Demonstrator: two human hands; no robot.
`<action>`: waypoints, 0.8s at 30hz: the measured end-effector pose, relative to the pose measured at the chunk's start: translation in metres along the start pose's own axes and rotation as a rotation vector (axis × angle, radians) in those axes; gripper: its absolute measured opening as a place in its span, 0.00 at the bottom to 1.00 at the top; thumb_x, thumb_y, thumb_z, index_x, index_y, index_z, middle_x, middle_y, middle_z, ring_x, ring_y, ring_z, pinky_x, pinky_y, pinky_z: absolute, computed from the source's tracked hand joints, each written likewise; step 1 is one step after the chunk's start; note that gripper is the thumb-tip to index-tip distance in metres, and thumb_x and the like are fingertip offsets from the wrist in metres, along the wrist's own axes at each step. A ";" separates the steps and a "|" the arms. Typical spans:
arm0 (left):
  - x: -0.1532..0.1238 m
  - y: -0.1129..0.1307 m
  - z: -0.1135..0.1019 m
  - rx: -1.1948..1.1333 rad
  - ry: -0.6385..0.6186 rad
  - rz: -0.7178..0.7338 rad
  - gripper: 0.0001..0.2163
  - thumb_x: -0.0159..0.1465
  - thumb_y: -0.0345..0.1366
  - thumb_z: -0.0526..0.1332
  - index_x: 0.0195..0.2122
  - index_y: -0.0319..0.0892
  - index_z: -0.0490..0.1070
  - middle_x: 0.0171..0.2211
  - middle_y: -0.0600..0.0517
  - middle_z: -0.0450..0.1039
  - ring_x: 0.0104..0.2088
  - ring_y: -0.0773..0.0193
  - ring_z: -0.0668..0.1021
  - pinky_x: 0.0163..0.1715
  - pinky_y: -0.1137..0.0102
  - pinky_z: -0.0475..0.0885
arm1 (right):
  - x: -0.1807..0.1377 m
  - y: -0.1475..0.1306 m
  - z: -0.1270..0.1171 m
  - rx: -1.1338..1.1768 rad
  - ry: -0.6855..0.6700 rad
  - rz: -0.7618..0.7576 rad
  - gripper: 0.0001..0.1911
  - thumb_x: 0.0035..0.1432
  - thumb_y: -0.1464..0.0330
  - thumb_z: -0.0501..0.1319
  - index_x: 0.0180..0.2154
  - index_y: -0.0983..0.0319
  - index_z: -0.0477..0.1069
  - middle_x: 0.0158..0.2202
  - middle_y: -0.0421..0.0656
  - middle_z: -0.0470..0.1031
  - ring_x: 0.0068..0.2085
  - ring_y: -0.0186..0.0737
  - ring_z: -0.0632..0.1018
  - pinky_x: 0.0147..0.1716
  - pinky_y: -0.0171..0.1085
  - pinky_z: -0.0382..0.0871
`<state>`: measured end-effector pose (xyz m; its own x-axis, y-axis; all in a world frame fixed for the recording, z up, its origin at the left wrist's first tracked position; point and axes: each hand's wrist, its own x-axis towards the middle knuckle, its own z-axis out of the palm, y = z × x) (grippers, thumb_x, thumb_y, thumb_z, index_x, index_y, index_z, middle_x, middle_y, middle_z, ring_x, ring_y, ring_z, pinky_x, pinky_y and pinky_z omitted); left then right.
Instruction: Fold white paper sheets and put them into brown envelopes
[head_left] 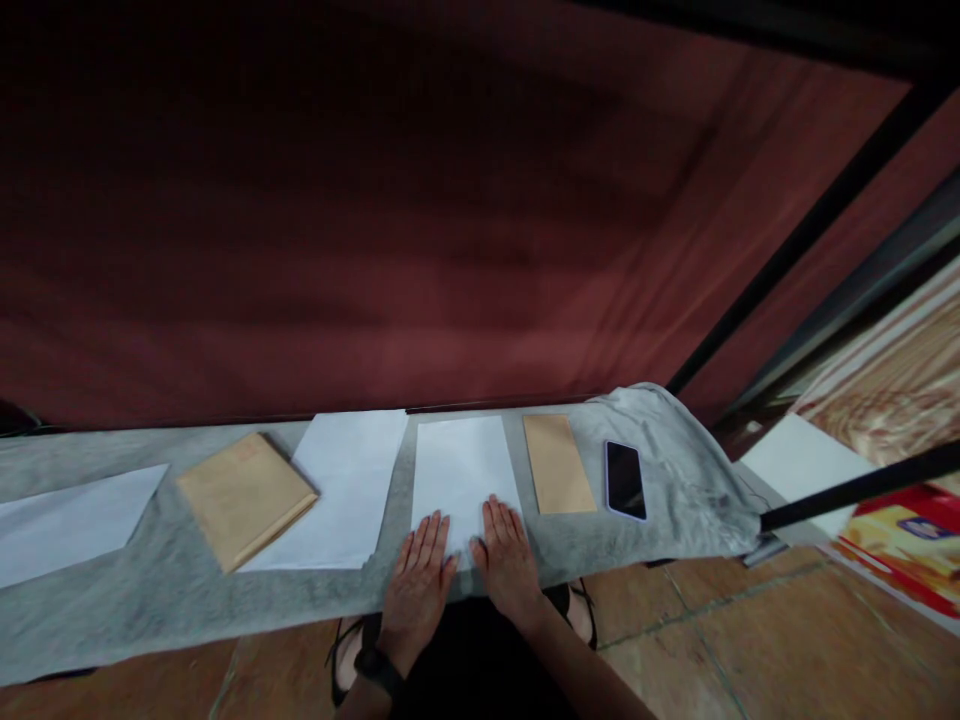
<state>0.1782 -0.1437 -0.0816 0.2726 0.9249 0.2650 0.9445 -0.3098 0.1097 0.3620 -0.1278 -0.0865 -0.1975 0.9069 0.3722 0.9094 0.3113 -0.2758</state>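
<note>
A white sheet of paper [463, 460] lies on the grey cloth straight in front of me. My left hand [420, 575] rests flat on its near left part, fingers stretched out. On the near right part lies my right hand [506, 555], also flat with fingers extended. Both thumbs point toward each other, a small gap between them. Just right of the sheet is a brown envelope [559, 465]. To the left sits a stack of white paper [349, 490], partly covered by a pile of brown envelopes [244, 495].
A phone [625, 480] lies right of the single envelope. More white paper [75, 520] is at the far left. Grey cloth [187, 600] covers the narrow table. A dark red curtain [450, 250] hangs behind it. Black frame bars [810, 240] and a red-yellow box [911, 550] are on the right.
</note>
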 end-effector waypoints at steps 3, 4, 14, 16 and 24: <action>-0.012 -0.009 -0.013 0.002 0.003 -0.029 0.27 0.72 0.44 0.46 0.70 0.41 0.56 0.69 0.45 0.59 0.69 0.55 0.61 0.67 0.55 0.60 | -0.016 0.012 -0.017 -0.047 0.016 0.022 0.31 0.72 0.60 0.50 0.70 0.65 0.53 0.69 0.51 0.59 0.68 0.49 0.65 0.66 0.50 0.59; -0.014 -0.011 -0.016 0.004 0.002 -0.038 0.27 0.72 0.44 0.45 0.70 0.39 0.56 0.69 0.44 0.58 0.69 0.55 0.62 0.67 0.55 0.60 | -0.020 0.016 -0.021 -0.057 0.018 0.026 0.30 0.72 0.60 0.50 0.70 0.65 0.53 0.69 0.51 0.59 0.67 0.50 0.65 0.67 0.50 0.58; -0.032 -0.007 -0.020 0.027 0.064 -0.157 0.29 0.73 0.47 0.41 0.69 0.33 0.57 0.68 0.38 0.59 0.69 0.50 0.61 0.67 0.52 0.58 | -0.043 0.032 -0.037 -0.113 -0.017 0.056 0.31 0.73 0.59 0.48 0.69 0.70 0.53 0.69 0.56 0.59 0.68 0.50 0.63 0.67 0.50 0.56; -0.033 -0.006 -0.021 0.030 0.066 -0.172 0.29 0.73 0.46 0.41 0.69 0.34 0.56 0.68 0.38 0.60 0.69 0.50 0.61 0.67 0.51 0.57 | -0.046 0.033 -0.040 -0.114 -0.020 0.058 0.32 0.72 0.59 0.49 0.70 0.69 0.52 0.69 0.56 0.58 0.68 0.51 0.63 0.67 0.51 0.56; -0.013 0.040 -0.019 -0.034 0.025 -0.088 0.27 0.73 0.41 0.43 0.71 0.36 0.51 0.70 0.42 0.54 0.71 0.54 0.56 0.69 0.53 0.55 | -0.037 0.008 -0.047 -0.055 -0.045 0.001 0.30 0.72 0.61 0.50 0.70 0.66 0.52 0.71 0.53 0.55 0.70 0.51 0.59 0.68 0.53 0.53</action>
<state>0.2088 -0.1724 -0.0623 0.1834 0.9433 0.2766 0.9576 -0.2350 0.1664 0.3935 -0.1728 -0.0607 -0.2117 0.9196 0.3310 0.9283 0.2952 -0.2262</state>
